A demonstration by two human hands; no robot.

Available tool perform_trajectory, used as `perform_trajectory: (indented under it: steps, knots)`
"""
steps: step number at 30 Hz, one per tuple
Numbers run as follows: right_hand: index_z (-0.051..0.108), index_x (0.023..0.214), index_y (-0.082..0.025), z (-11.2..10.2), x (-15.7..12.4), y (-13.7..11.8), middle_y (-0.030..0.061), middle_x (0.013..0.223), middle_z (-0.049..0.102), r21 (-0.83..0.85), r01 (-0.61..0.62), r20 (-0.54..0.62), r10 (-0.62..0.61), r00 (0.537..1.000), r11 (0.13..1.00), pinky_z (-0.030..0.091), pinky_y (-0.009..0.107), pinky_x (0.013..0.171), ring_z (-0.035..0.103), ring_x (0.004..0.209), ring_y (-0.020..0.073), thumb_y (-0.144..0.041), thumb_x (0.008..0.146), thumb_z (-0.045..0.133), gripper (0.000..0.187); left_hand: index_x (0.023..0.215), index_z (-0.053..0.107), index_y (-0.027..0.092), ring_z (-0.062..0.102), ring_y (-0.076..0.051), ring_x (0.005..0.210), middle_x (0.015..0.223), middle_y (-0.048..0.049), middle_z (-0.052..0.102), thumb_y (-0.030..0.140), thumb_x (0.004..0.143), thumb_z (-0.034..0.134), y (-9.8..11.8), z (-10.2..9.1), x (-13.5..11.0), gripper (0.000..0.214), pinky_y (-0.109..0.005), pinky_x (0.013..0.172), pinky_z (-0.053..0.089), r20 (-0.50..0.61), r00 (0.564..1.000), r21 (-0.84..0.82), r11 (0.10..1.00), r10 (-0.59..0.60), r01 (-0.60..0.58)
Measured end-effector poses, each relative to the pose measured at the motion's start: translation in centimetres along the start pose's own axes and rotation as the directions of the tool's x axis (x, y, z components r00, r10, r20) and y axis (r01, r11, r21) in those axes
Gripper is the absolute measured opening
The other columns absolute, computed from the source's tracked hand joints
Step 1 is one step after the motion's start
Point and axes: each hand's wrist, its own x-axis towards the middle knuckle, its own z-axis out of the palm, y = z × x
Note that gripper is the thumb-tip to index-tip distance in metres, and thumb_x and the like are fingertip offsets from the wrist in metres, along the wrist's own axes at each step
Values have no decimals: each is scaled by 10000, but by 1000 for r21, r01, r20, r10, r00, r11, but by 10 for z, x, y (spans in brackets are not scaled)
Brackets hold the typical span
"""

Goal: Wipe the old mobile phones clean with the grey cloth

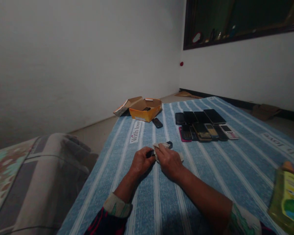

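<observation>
My left hand point(142, 160) is closed around the near end of a small black phone point(150, 153), mostly hidden by fingers and cloth. Wrapped over it is a whitish cloth point(159, 147), which my right hand point(168, 160) presses down with bent fingers. A dark end of the item sticks out beyond the cloth. Past my hands, a single dark keypad phone point(157, 123) lies in front of an orange cardboard box point(147, 114). The box stands with its lid flap raised, and a dark phone point(146, 109) shows inside.
Several phones point(202, 130) lie in two rows at the right on the blue striped cloth point(127, 143). A bottle of yellowish liquid point(287, 199) lies at the near right edge. Grey and patterned fabric point(46, 182) covers something at the left. A wall rises behind.
</observation>
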Motion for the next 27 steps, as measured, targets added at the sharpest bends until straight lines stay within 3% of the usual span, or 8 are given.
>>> perform_trajectory:
  steps: [5, 7, 15, 17, 22, 27]
  knots:
    - [567, 1286, -139, -5, 3, 24, 149, 1218, 627, -20, -216, 43, 217, 975, 976, 539, 267, 772, 665, 942, 191, -101, 943, 416, 377, 757, 671, 173, 593, -192, 664, 679, 0, 644, 258, 646, 666, -4, 1, 0, 140, -301, 634, 442, 23, 998, 2, 998, -66, 66]
    - [545, 1311, -132, -6, 3, 28, 149, 1228, 624, -28, -249, 38, 250, 968, 968, 539, 270, 770, 663, 955, 195, -102, 939, 421, 394, 777, 674, 171, 601, -196, 668, 690, -3, 650, 264, 650, 671, -7, 1, 0, 158, -304, 633, 446, 32, 997, 1, 997, -71, 71]
    - [602, 1240, -128, -1, -1, 1, 169, 1294, 597, 28, -18, 18, 18, 1000, 999, 548, 292, 798, 664, 955, 202, -115, 951, 414, 345, 698, 658, 176, 584, -173, 657, 661, 15, 635, 230, 634, 655, -4, 0, 1, 84, -291, 657, 455, 9, 1000, -18, 1000, -17, 17]
    - [602, 1240, -136, -2, 0, 2, 165, 1295, 597, 44, -23, 29, 22, 999, 999, 546, 290, 804, 661, 962, 200, -119, 953, 409, 346, 700, 662, 174, 583, -174, 652, 657, 14, 634, 236, 634, 654, -3, 0, 1, 91, -292, 651, 453, 10, 1000, -25, 999, -21, 22]
    - [599, 1252, -152, -5, 5, 26, 135, 1234, 624, 41, -238, 76, 234, 969, 971, 524, 269, 778, 660, 943, 192, -110, 939, 409, 368, 780, 676, 157, 591, -191, 659, 677, -6, 643, 283, 647, 669, -9, 1, 1, 184, -302, 629, 444, 36, 997, -6, 998, -65, 65]
    - [648, 1188, -216, -4, 6, 50, 75, 1169, 657, 137, -414, 38, 413, 910, 900, 495, 232, 789, 649, 964, 172, -76, 872, 437, 404, 833, 682, 158, 595, -190, 684, 705, -6, 643, 295, 656, 681, -16, 3, 2, 224, -294, 636, 450, 46, 997, -15, 998, -62, 63]
